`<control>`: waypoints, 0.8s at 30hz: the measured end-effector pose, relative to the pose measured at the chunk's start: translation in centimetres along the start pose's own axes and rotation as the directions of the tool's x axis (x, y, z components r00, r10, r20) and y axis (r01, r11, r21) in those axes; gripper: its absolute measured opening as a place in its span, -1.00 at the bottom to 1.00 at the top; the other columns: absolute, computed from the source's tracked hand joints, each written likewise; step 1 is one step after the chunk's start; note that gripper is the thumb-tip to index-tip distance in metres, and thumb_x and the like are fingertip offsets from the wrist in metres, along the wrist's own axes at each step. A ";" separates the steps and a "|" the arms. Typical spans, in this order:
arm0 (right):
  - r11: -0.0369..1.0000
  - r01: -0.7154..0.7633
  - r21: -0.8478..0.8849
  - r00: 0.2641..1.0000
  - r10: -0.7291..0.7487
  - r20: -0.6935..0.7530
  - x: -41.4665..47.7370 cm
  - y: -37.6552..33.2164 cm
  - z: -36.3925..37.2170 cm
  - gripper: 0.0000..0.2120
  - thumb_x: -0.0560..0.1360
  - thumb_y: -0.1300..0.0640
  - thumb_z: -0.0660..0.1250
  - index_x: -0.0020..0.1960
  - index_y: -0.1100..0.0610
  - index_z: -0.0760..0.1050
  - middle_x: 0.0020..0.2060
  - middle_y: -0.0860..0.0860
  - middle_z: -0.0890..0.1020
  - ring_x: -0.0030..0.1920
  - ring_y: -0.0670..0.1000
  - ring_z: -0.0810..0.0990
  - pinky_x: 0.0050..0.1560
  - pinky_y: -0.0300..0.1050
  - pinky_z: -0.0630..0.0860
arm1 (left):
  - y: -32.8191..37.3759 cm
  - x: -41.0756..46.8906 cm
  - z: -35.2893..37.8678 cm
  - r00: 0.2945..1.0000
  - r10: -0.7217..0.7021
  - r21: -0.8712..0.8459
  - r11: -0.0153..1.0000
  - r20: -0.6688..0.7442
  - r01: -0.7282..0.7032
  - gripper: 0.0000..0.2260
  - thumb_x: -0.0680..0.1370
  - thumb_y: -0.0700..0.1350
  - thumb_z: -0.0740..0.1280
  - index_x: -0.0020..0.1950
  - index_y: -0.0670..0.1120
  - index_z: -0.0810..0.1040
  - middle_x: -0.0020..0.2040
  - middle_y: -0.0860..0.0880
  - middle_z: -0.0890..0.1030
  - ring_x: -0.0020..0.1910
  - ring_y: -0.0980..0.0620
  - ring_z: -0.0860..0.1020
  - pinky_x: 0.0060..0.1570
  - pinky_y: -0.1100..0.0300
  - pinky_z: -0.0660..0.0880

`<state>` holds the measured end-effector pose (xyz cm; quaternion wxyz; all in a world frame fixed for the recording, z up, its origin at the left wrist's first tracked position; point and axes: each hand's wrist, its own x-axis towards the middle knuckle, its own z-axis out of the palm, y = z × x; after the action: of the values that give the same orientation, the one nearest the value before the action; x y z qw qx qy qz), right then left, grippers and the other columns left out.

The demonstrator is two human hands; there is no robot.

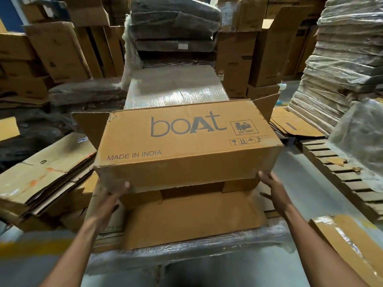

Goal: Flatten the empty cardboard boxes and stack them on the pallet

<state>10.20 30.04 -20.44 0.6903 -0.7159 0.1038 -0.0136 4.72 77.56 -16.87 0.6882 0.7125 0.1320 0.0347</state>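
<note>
Above flattened cardboard (192,220) | boAt box (186,146), inside hidden | left grip (113,198), right grip (273,189) pinch its lower edge

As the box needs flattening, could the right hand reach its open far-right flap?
Probably yes: nothing beside the box blocks the flap, though the right hand must let go first.

only the person's two arms show, bare along their whole visible length, from the lower edge of the view to the left hand (113,198) and the right hand (272,188). the forearms are lean, the wrists narrow. of the fingers (126,185) little but the thumbs shows.
</note>
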 end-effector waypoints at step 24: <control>0.901 0.118 -0.417 0.979 -0.176 -0.104 5.7 -10.9 1.2 -0.18 0.39 -0.10 0.57 0.52 0.04 0.26 0.34 0.12 0.50 0.28 0.15 0.52 0.28 0.17 0.53 | 9.5 8.3 -0.2 0.922 0.095 0.561 0.816 -0.374 0.144 -0.01 0.24 0.42 0.50 0.39 -0.25 0.35 0.27 -0.28 0.58 0.19 -0.29 0.57 0.21 -0.13 0.53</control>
<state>17.38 30.58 -10.43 0.5132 -0.8475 0.0977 -0.0934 14.01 79.54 -8.57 0.4000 0.8646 0.2781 0.1234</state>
